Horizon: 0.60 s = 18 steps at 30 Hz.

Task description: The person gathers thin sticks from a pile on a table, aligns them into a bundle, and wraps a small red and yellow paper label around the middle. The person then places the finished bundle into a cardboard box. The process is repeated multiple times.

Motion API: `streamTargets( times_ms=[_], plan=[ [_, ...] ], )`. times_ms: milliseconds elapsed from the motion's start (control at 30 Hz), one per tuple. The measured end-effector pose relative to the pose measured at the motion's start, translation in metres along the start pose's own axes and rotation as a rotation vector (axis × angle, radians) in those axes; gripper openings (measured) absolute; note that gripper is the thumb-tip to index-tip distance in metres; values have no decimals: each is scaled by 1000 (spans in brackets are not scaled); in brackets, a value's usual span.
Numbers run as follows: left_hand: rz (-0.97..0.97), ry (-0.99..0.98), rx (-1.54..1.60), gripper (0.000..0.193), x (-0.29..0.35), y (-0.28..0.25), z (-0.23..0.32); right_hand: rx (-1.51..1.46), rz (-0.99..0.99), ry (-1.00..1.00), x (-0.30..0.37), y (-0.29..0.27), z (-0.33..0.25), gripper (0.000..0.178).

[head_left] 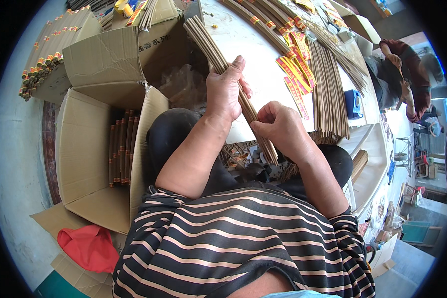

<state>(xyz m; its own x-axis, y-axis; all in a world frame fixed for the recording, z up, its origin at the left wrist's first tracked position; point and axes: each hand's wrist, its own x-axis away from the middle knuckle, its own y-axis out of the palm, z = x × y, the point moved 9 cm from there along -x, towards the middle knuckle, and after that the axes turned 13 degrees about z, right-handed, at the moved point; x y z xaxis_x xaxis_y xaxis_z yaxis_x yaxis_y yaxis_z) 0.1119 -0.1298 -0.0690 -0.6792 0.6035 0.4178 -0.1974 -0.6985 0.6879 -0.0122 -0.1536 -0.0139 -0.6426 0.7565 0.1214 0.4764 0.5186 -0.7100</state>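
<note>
- White table [263, 64] fills the upper centre of the frame, strewn with more stick bundles.
- Left hand [225, 89]: fingers wrapped tight round a long bundle of brown sticks [211, 47], mid-frame, slanting toward the top.
- Right hand [281, 126]: fingers pinched closed on the bundle's lower part.
- Open cardboard box [84, 149] at left holds banded bundles.

Head view: looks steeply down from your head, close over both hands [253, 109], table [263, 74] ahead.
Shared: single view only.
</note>
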Motion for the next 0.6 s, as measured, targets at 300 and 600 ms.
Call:
streamTargets(
  times_ms=[300,600],
  plan=[
    [10,-41,105,35,-9,-4,8,27,-240,21,26,-23,3,17],
    [32,-26,144,30,-17,-10,20,-70,-151,265,79,-99,73,12]
  ],
)
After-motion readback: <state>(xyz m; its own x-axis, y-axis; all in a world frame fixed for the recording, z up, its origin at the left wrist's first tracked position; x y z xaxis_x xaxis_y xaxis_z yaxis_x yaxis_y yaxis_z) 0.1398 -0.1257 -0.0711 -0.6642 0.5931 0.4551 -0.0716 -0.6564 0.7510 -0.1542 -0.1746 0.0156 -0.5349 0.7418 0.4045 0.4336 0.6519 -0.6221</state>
